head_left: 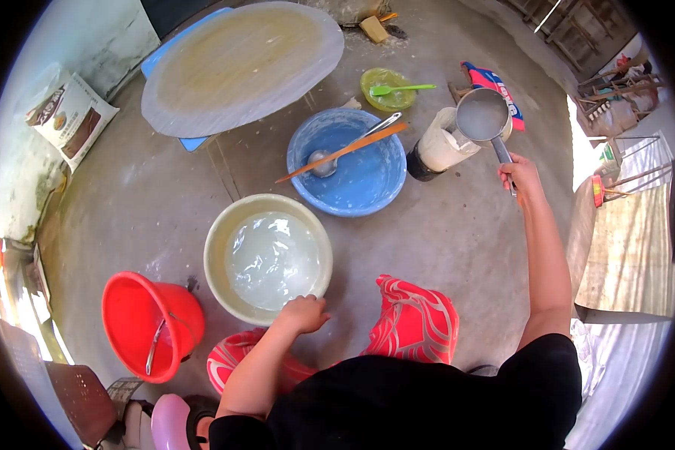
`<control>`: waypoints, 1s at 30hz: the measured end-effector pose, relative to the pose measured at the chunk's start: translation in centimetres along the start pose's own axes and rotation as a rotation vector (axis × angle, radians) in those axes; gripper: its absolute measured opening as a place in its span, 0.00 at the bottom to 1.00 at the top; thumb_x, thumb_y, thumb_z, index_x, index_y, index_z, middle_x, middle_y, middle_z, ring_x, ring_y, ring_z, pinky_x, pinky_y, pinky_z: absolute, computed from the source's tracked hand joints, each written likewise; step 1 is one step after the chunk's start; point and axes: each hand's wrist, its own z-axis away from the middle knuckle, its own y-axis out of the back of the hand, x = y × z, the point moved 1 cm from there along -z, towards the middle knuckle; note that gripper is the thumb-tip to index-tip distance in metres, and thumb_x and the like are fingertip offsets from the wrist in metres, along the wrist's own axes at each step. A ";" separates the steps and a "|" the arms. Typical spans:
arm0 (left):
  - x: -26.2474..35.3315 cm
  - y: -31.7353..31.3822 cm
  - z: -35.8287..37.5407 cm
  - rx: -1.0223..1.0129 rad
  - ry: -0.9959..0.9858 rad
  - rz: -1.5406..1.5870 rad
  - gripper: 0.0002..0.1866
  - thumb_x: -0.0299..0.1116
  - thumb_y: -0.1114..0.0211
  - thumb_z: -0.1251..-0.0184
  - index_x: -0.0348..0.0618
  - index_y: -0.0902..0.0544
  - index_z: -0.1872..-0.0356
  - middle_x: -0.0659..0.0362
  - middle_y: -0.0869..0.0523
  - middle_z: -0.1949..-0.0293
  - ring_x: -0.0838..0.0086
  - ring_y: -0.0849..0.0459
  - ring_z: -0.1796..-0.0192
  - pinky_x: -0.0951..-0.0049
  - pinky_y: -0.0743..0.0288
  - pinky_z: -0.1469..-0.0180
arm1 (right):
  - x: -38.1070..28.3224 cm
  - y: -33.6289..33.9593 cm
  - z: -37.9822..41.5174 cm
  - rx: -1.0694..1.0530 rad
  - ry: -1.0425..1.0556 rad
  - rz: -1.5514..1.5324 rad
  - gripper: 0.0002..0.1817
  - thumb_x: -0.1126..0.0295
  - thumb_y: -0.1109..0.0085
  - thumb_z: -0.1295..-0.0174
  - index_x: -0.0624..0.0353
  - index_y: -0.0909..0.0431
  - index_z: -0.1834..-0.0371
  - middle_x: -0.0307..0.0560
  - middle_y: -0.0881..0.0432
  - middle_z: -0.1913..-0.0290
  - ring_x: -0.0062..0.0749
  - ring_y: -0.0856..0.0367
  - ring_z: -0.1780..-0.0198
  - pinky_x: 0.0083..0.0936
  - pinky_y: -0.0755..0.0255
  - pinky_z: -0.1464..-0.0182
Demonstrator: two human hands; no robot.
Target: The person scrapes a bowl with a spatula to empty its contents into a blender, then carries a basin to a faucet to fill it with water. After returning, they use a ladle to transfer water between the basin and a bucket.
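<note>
My right hand [523, 177] is closed around the handle of a round grey dipper [482, 114], held over the top of a whitish cylindrical container [444, 142] with a dark base. Cloudy pale liquid appears to be inside the dipper. My left hand [304, 314] grips the near rim of a cream basin [212, 259], which holds clear, rippling liquid. Beyond it stands a blue basin [382, 196]; a metal ladle [322, 163] rests in it and a wooden stick [382, 134] lies across its top.
A red bucket [120, 337] with a metal utensil inside stands at left. Farther off are a large round board [240, 67], a yellow-green bowl [386, 79] with a green spatula [416, 87], a colourful packet [506, 94] and a printed sack [71, 116]. Red patterned fabric [416, 319] covers my knees.
</note>
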 end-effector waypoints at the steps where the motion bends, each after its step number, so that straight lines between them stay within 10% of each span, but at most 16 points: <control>1: -0.1 -0.1 -0.1 0.000 0.007 0.001 0.18 0.44 0.47 0.40 0.41 0.26 0.56 0.48 0.24 0.55 0.54 0.25 0.52 0.60 0.31 0.50 | 0.3 0.4 -0.7 0.050 0.019 0.036 0.03 0.81 0.51 0.55 0.65 0.27 0.76 0.41 0.29 0.84 0.20 0.34 0.88 0.17 0.41 0.87; 14: -0.5 -0.3 -0.5 0.004 0.017 0.009 0.18 0.44 0.47 0.40 0.40 0.26 0.56 0.48 0.23 0.55 0.54 0.25 0.52 0.60 0.30 0.51 | 3.0 2.2 -3.9 0.247 0.078 0.125 0.03 0.82 0.52 0.60 0.64 0.28 0.81 0.41 0.32 0.88 0.23 0.36 0.90 0.21 0.44 0.88; 22: -0.5 -0.4 -0.5 0.033 0.001 0.003 0.18 0.43 0.47 0.40 0.40 0.26 0.57 0.48 0.23 0.56 0.54 0.25 0.53 0.59 0.30 0.51 | 4.4 2.5 -3.6 0.560 0.512 0.858 0.25 0.72 0.49 0.56 0.55 0.27 0.49 0.58 0.21 0.69 0.48 0.21 0.66 0.37 0.29 0.61; 30: -0.1 -0.3 0.1 0.069 0.001 -0.021 0.17 0.43 0.46 0.41 0.40 0.26 0.58 0.48 0.23 0.56 0.54 0.25 0.53 0.59 0.30 0.51 | 3.0 0.7 -1.8 0.568 0.458 0.881 0.27 0.74 0.49 0.54 0.55 0.29 0.45 0.57 0.21 0.66 0.49 0.22 0.64 0.37 0.29 0.61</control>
